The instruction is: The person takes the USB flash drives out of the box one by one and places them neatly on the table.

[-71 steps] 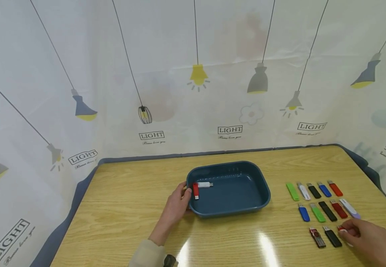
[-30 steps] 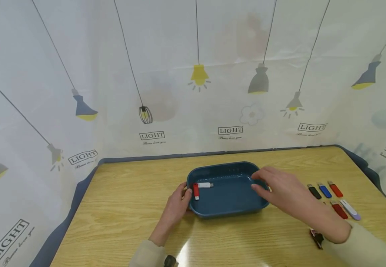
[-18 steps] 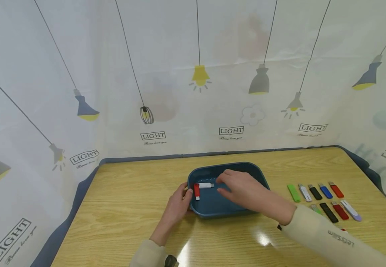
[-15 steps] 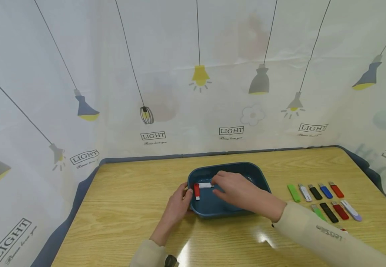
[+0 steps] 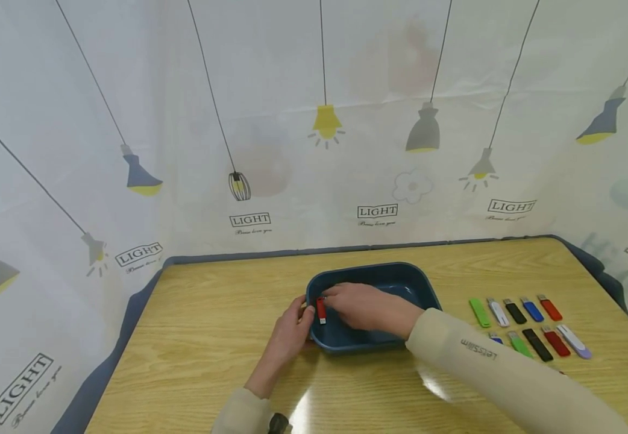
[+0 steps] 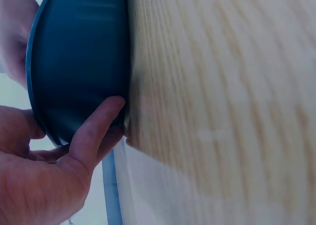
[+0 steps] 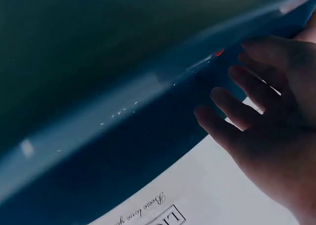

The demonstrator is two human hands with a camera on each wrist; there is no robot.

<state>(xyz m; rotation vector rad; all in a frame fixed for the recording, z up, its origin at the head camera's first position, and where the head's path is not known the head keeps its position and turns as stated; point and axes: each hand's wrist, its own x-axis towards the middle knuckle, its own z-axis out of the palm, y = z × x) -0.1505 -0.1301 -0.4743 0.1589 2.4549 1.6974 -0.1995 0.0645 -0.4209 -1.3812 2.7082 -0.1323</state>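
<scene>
A dark blue plastic tray (image 5: 395, 277) stands on the wooden table. My left hand (image 5: 289, 328) holds its left end, thumb over the rim and fingers against the outer wall, as the left wrist view shows. My right hand (image 5: 365, 306) reaches down inside the tray, at its left part. A red USB stick (image 5: 322, 312) lies in there, close beside the right fingertips. The spot where the white USB stick lay is covered by the hand. In the right wrist view the right fingers (image 7: 217, 129) look fairly straight and spread, and no held thing shows.
Rows of USB sticks lie right of the tray, among them a green one (image 5: 479, 312), a blue one (image 5: 533, 309) and a white-and-lilac one (image 5: 574, 342). The right sleeve (image 5: 487, 355) hides most of the front row. Behind the table hangs a lamp-patterned cloth (image 5: 292, 120).
My right hand has come from the front row of sticks into the tray and slid left, covering the white USB stick. The left hand has kept its hold.
</scene>
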